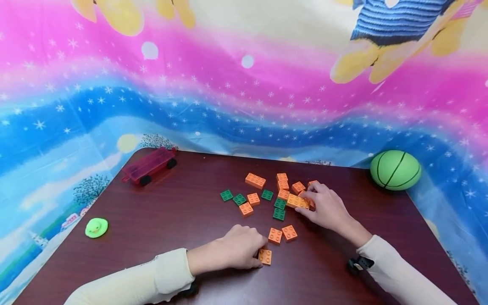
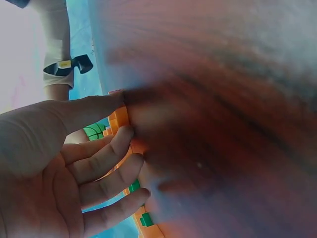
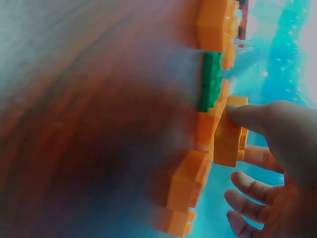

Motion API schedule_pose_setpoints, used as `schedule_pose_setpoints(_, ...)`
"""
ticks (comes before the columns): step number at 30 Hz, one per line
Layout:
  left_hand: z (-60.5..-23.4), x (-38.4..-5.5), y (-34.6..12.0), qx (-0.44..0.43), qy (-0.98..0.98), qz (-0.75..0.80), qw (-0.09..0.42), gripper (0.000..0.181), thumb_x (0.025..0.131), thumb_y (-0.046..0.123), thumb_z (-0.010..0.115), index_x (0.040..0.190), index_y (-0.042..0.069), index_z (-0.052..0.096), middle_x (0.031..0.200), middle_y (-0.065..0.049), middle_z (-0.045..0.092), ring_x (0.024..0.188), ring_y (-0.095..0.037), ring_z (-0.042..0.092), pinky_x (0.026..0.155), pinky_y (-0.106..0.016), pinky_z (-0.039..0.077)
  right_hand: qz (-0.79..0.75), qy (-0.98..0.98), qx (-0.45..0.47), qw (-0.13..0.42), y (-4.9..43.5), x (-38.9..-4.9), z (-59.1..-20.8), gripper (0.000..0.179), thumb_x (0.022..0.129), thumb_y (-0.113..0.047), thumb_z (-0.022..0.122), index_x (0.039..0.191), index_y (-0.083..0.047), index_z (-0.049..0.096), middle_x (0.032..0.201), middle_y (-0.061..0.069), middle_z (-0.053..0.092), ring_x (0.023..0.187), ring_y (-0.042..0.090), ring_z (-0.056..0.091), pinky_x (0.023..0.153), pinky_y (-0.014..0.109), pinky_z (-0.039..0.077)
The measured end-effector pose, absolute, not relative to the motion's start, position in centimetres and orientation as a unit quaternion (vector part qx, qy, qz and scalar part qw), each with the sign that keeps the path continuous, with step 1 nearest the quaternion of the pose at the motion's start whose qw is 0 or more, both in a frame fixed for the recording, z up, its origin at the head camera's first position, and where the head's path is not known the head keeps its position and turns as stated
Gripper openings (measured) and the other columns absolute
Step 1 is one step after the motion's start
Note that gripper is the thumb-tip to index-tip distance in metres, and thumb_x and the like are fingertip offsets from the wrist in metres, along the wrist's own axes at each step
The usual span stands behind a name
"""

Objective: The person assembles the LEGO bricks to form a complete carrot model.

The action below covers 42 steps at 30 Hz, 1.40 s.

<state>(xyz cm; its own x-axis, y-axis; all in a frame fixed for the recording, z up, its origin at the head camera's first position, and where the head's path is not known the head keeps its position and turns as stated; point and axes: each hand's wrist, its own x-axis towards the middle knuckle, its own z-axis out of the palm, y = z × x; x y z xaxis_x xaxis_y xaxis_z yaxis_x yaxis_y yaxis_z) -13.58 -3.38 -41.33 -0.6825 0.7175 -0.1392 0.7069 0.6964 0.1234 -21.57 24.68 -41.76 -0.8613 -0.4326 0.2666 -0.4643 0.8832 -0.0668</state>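
My left hand (image 1: 240, 248) rests low near the table's front, its thumb and index finger at two sides of an orange square toy brick (image 1: 265, 256). In the left wrist view that orange brick (image 2: 119, 118) shows between the thumb and index finger. Farther off, my right hand (image 1: 328, 207) pinches a longer light-orange brick (image 1: 296, 201), held slightly raised among other bricks. The right wrist view shows the thumb on one side of this brick (image 3: 229, 136), the other fingers spread loosely. Two orange bricks (image 1: 275, 236) lie just beyond the left hand.
Several green bricks (image 1: 279, 213) and orange bricks (image 1: 255, 180) are scattered mid-table. A translucent red toy wagon (image 1: 150, 166) stands back left, a green rubber duck (image 1: 96, 228) at the left edge. A green ball (image 1: 395, 170) sits back right before a patterned cloth (image 1: 244, 114).
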Motion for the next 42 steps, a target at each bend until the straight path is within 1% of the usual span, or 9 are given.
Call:
schedule_pose_setpoints(5, -41.4, -13.6, -3.4, 0.386, 0.917, 0.034, 0.091, 0.029, 0.081, 0.051, 0.084, 0.084, 0.028, 0.066, 0.064, 0.017, 0.053, 0.057, -0.002, 0.049, 0.050, -0.027, 0.039, 0.114, -0.958, 0.246, 0.096, 24.1, -20.8, -40.1, 0.040, 0.086, -0.043, 0.082, 0.113, -0.014, 0.077, 0.112, 0.006, 0.070, 0.090, 0.020, 0.066, 0.080, 0.043, 0.057)
schedule_pose_setpoints(11, -41.4, -13.9, -3.9, 0.388, 0.915, 0.049, 0.099, 0.035, 0.079, 0.055, 0.084, 0.095, 0.028, 0.068, 0.064, 0.020, 0.053, 0.058, 0.001, 0.050, 0.051, -0.026, 0.040, 0.162, -0.944, 0.278, 0.073, 22.8, -19.1, -38.1, 0.035, 0.087, -0.036, 0.083, 0.113, -0.014, 0.076, 0.103, 0.000, 0.077, 0.082, 0.010, 0.065, 0.074, 0.034, 0.058)
schedule_pose_setpoints(15, -41.0, -14.1, -4.6, 0.376, 0.917, 0.071, 0.110, 0.036, 0.080, 0.053, 0.084, 0.097, 0.026, 0.068, 0.065, 0.019, 0.052, 0.057, 0.000, 0.050, 0.050, -0.025, 0.040, 0.192, -0.930, 0.305, 0.071, 22.0, -17.7, -37.3, 0.031, 0.085, -0.031, 0.086, 0.109, -0.015, 0.076, 0.097, -0.005, 0.075, 0.078, 0.008, 0.062, 0.071, 0.028, 0.056)
schedule_pose_setpoints(18, -40.7, -14.2, -5.1, 0.359, 0.921, 0.108, 0.110, 0.037, 0.083, 0.050, 0.082, 0.106, 0.024, 0.069, 0.070, 0.017, 0.054, 0.059, -0.001, 0.050, 0.051, -0.025, 0.040, 0.205, -0.921, 0.324, 0.068, 21.5, -16.6, -37.0, 0.029, 0.085, -0.029, 0.086, 0.109, -0.016, 0.076, 0.095, -0.008, 0.073, 0.078, 0.004, 0.061, 0.071, 0.026, 0.055)
schedule_pose_setpoints(23, -40.1, -14.3, -5.3, 0.333, 0.920, 0.194, 0.076, 0.044, 0.088, 0.049, 0.078, 0.118, 0.020, 0.065, 0.081, 0.010, 0.062, 0.064, -0.002, 0.053, 0.053, -0.025, 0.043, 0.207, -0.915, 0.345, 0.047, 20.8, -15.3, -36.5, 0.029, 0.085, -0.030, 0.085, 0.110, -0.018, 0.075, 0.096, -0.010, 0.072, 0.079, -0.001, 0.058, 0.073, 0.025, 0.054)
schedule_pose_setpoints(28, -39.7, -14.1, -5.0, 0.330, 0.904, 0.270, 0.019, 0.059, 0.089, 0.055, 0.076, 0.133, 0.019, 0.060, 0.105, 0.007, 0.071, 0.083, -0.006, 0.065, 0.067, -0.023, 0.051, 0.219, -0.909, 0.354, 0.021, 20.1, -14.4, -36.3, 0.028, 0.087, -0.031, 0.083, 0.111, -0.019, 0.075, 0.097, -0.011, 0.072, 0.079, -0.001, 0.058, 0.070, 0.023, 0.055)
schedule_pose_setpoints(30, -39.6, -14.0, -4.9, 0.340, 0.892, 0.298, -0.011, 0.054, 0.089, 0.051, 0.077, 0.131, 0.020, 0.063, 0.109, 0.008, 0.072, 0.089, -0.008, 0.068, 0.070, -0.021, 0.052, 0.226, -0.906, 0.358, 0.018, 20.0, -14.1, -36.3, 0.029, 0.087, -0.031, 0.084, 0.112, -0.020, 0.075, 0.098, -0.011, 0.072, 0.080, 0.001, 0.059, 0.071, 0.023, 0.055)
schedule_pose_setpoints(35, -39.7, -13.9, -5.1, 0.364, 0.874, 0.317, -0.061, 0.037, 0.088, 0.041, 0.080, 0.119, 0.022, 0.071, 0.105, 0.010, 0.073, 0.090, -0.009, 0.069, 0.070, -0.016, 0.049, 0.247, -0.898, 0.364, 0.014, 19.8, -13.7, -36.5, 0.029, 0.086, -0.032, 0.084, 0.111, -0.022, 0.075, 0.098, -0.012, 0.072, 0.080, 0.003, 0.060, 0.070, 0.019, 0.054)
schedule_pose_setpoints(42, -40.1, -13.8, -5.7, 0.378, 0.884, 0.274, -0.031, 0.031, 0.088, 0.040, 0.080, 0.114, 0.023, 0.074, 0.101, 0.011, 0.073, 0.086, -0.009, 0.067, 0.067, -0.018, 0.048, 0.251, -0.895, 0.369, -0.024, 19.2, -13.4, -37.7, 0.027, 0.088, -0.028, 0.082, 0.113, -0.019, 0.074, 0.098, -0.010, 0.072, 0.082, 0.001, 0.061, 0.070, 0.023, 0.056)
